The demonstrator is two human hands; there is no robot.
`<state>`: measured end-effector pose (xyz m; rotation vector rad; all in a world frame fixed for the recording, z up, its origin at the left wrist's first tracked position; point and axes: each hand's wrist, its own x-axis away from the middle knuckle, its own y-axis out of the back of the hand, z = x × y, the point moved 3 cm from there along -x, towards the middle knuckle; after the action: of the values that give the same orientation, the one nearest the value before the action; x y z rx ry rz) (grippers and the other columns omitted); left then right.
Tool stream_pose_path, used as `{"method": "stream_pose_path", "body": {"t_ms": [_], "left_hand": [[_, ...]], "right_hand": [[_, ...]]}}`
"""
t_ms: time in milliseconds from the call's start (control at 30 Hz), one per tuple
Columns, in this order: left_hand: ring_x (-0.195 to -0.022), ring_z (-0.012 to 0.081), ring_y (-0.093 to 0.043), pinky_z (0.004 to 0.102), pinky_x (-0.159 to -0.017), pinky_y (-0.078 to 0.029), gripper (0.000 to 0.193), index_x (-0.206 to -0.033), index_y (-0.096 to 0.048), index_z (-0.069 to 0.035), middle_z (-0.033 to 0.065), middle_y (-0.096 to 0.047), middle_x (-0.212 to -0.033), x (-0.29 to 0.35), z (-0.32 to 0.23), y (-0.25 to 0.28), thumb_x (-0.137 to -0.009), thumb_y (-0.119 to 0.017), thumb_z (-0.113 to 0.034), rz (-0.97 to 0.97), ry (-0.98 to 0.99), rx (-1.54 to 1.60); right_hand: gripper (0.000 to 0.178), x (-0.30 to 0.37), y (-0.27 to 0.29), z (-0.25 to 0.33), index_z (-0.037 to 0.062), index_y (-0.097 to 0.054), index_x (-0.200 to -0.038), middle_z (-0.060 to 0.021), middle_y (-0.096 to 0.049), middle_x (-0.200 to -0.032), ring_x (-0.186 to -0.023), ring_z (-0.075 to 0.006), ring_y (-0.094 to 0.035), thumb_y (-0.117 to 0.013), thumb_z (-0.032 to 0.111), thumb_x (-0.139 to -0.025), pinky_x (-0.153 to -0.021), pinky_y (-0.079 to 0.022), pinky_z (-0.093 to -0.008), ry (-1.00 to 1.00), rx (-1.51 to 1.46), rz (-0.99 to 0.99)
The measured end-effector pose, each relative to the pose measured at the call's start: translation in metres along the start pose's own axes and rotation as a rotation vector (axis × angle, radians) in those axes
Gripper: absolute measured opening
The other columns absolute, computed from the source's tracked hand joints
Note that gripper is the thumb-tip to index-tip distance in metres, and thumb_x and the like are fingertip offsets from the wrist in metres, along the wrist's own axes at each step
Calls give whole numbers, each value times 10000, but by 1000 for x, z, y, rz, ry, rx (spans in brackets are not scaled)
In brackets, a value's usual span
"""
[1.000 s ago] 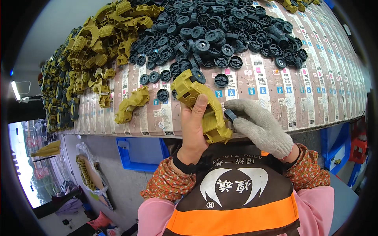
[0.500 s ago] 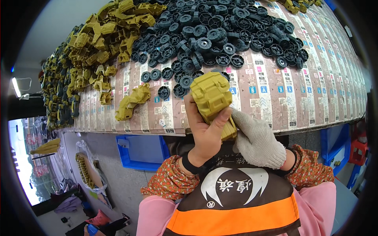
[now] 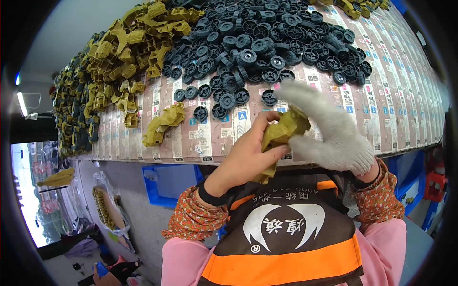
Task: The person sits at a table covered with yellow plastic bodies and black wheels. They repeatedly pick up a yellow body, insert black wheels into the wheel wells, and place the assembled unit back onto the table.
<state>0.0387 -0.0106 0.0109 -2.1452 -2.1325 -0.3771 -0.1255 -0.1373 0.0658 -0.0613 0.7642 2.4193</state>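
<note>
— How far along does this look?

— Early, I'd judge. One olive-yellow toy vehicle body (image 3: 282, 134) is in hand, held in the air just over the near edge of the worktop (image 3: 405, 109). The big heap of black plastic wheels (image 3: 267, 43) and the pile of yellow bodies (image 3: 129, 52) behind it look barely dented. I can't see any wheel fitted on the held body from this angle.

— Who holds it?

— The bare left hand (image 3: 248, 157) is closed around its lower end, thumb across the front. The gloved right hand (image 3: 334, 133) lies against its upper right side, fingers spread and loose, pressing more than gripping.

— And its lie?

— Long axis runs diagonally, from lower left by the apron (image 3: 286, 238) up to the right, upper end pointing toward the wheel heap.

— Anything close by?

— A lone yellow body (image 3: 164, 125) lies on the worktop, left of the hands.
</note>
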Motion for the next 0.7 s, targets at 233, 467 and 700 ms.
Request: {"method": "stream_pose_path", "body": {"t_ms": [233, 467, 700], "left_hand": [[-1302, 269, -632, 418, -1113, -495, 908, -1670, -212, -144, 149, -649, -1349, 26, 11, 30, -970, -769, -300, 69, 47, 831], [-1330, 262, -623, 468, -1123, -518, 704, -1625, -336, -149, 92, -566, -1494, 31, 38, 15, -1024, -704, -138, -443, -138, 922], [-1097, 192, -688, 411, -953, -622, 452, -1474, -456, -135, 69, -662, -1229, 30, 39, 25, -1067, -651, -160, -487, -126, 972]], "right_hand": [[515, 19, -5, -42, 8, -606, -1330, -96, -677, -1117, -1001, -171, -670, -796, 242, -912, -844, -583, -326, -475, -532, 19], [343, 18, -37, -14, -4, -614, -1281, -91, -684, -1058, -921, -143, -690, -634, 241, -1041, -772, -588, -314, -603, -484, 171], [160, -43, -38, -29, 43, -648, -1069, -164, -671, -956, -930, -356, -715, -659, 85, -915, -778, -588, -476, 51, 579, -17]]}}
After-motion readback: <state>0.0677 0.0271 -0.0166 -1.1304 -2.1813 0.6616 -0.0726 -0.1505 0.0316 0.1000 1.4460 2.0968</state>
